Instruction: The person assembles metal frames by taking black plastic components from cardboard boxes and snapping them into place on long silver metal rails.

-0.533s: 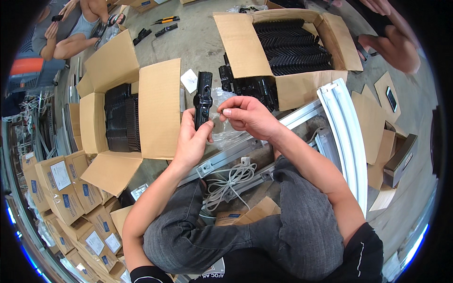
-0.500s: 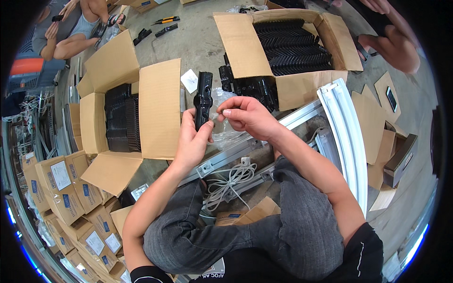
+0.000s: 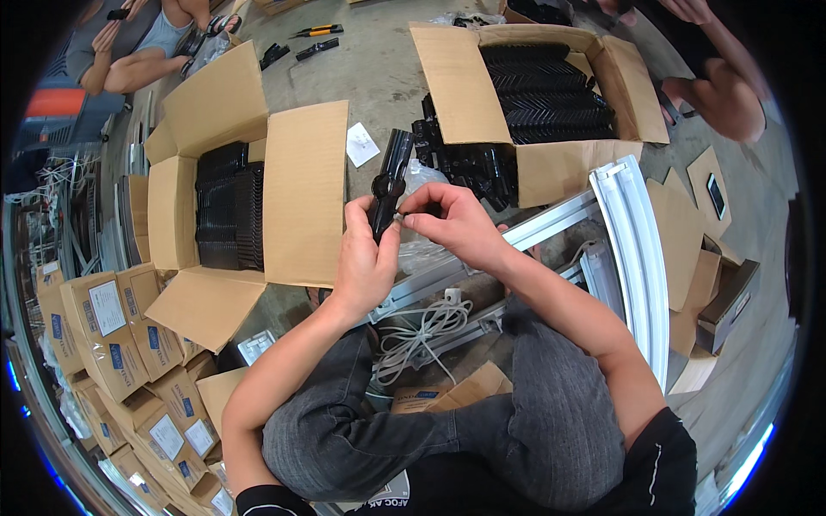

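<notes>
My left hand [image 3: 367, 258] is wrapped round the lower end of a glossy black bracket [image 3: 395, 168], a long channel-shaped part tilted with its top leaning right. Against the bracket's lower right side, my right hand [image 3: 453, 222] pinches a small metallic piece [image 3: 398, 217] between thumb and finger, too small to name. Just beyond the hands, more black brackets [image 3: 482, 170] lie in a pile on the floor, with clear plastic wrap [image 3: 422, 175] beside them. An open cardboard box [image 3: 305, 198] of stacked black parts [image 3: 228, 206] stands at the left.
Another open box [image 3: 559, 172] of black parts stands at the far right. White metal rails [image 3: 632, 258] and a coiled white cable [image 3: 422, 335] lie near my legs. Taped cartons [image 3: 112, 335] are stacked at the left. A phone [image 3: 716, 196] rests on cardboard. Two people sit beyond.
The bracket has moved right and tilted over to the right. My right hand's fingertips have come down against its lower side. The whole view has shifted slightly.
</notes>
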`<state>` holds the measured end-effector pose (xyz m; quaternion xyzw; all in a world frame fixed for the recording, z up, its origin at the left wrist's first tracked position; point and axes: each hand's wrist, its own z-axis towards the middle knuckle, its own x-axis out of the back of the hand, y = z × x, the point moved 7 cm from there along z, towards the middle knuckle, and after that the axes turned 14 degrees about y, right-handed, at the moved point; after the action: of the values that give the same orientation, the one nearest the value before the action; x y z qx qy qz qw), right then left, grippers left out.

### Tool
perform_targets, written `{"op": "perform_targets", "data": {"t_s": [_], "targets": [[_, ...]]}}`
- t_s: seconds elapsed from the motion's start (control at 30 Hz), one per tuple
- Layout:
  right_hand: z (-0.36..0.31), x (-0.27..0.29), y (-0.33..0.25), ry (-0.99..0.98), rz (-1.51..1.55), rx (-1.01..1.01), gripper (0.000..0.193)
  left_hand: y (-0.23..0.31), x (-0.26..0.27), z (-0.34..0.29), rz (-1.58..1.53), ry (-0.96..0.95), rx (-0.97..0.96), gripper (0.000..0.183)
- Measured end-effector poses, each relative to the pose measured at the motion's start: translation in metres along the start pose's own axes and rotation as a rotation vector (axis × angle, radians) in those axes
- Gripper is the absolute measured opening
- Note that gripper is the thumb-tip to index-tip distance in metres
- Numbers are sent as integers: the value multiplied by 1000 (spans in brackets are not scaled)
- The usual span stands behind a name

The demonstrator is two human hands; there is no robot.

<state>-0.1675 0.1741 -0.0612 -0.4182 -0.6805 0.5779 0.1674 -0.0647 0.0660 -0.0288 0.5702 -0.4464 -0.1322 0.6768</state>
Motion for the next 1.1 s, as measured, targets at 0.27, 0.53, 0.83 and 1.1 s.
{"op": "perform_targets", "data": {"t_s": [0.27, 0.53, 0.83, 1.1], "targets": [[-2, -6, 5, -28, 152, -143, 17, 16, 3, -2, 82, 22, -179, 36], [-4, -4, 1, -15, 94, -116, 23, 16, 2, -4, 141, 1, -183, 41], [-9, -3, -12, 77, -71, 97, 23, 16, 1, -4, 179, 18, -193, 41], [-10, -5, -12, 101, -10, 84, 21, 14, 3, -3, 167, 9, -198, 41]]}}
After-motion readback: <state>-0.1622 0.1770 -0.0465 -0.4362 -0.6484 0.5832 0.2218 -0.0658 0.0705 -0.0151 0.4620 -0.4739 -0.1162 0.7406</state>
